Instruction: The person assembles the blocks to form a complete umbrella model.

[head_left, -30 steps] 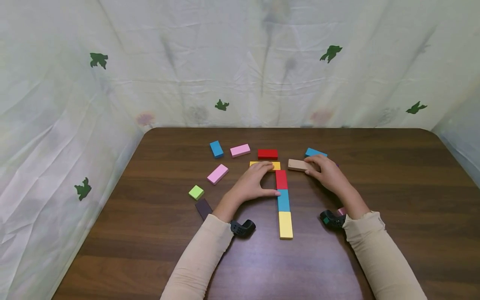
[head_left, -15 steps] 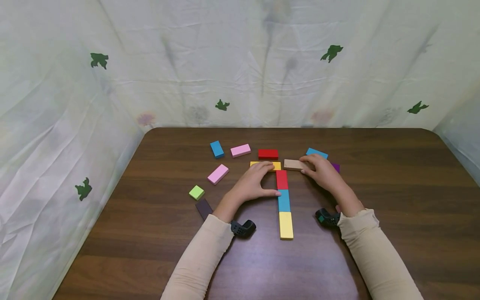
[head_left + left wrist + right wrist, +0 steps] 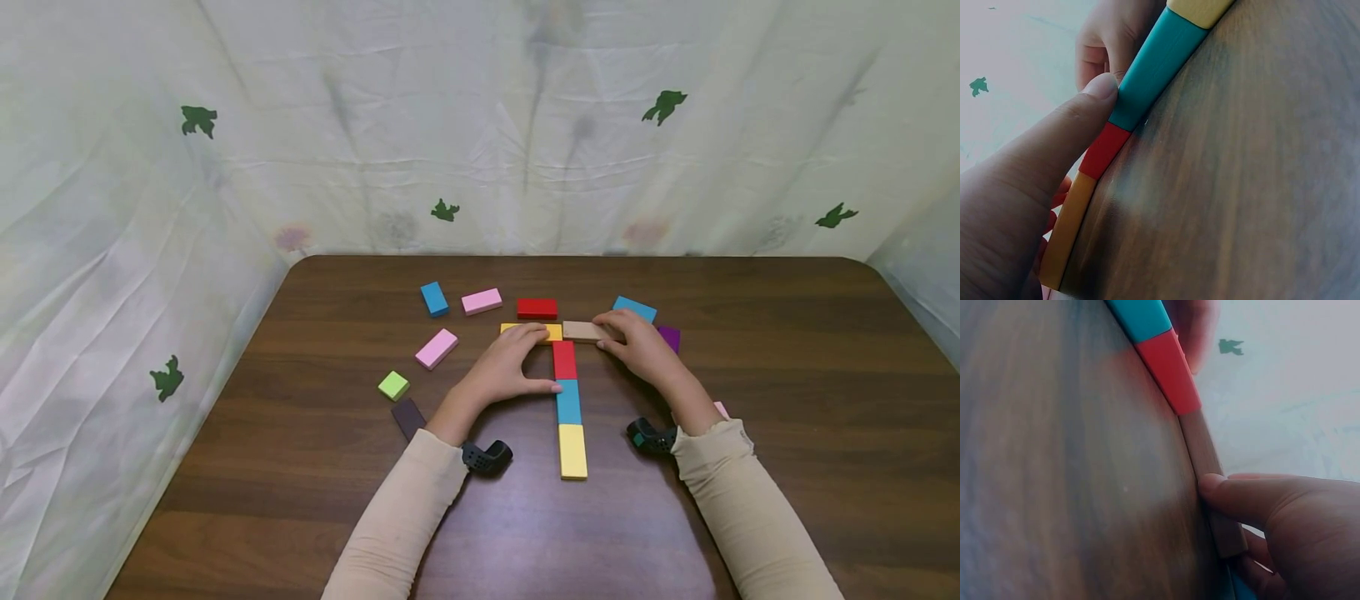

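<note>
In the head view a column of flat blocks runs toward the viewer: a red block [image 3: 565, 360], a blue block [image 3: 568, 402] and a pale yellow block [image 3: 573, 452]. Across its far end lie an orange-yellow block [image 3: 555, 332] and a plain wooden block [image 3: 581, 331], their ends meeting. My left hand [image 3: 512, 365] is spread over the left side, fingertips on the orange-yellow block, partly hiding it, and thumb touching the blue block. My right hand [image 3: 641, 346] pinches the wooden block near its right end; the right wrist view shows the thumb [image 3: 1215, 485] against its side.
Behind the row lies another red block [image 3: 537, 308]. Pink [image 3: 482, 301], blue [image 3: 434, 298], green [image 3: 393, 385] and dark [image 3: 408, 417] blocks lie to the left. A blue block [image 3: 636, 308] and a purple block [image 3: 670, 337] lie by my right hand.
My right hand has slid the wooden block leftward, closing the gap to the orange-yellow block. The purple block has come into view. My left hand has stayed in place.
</note>
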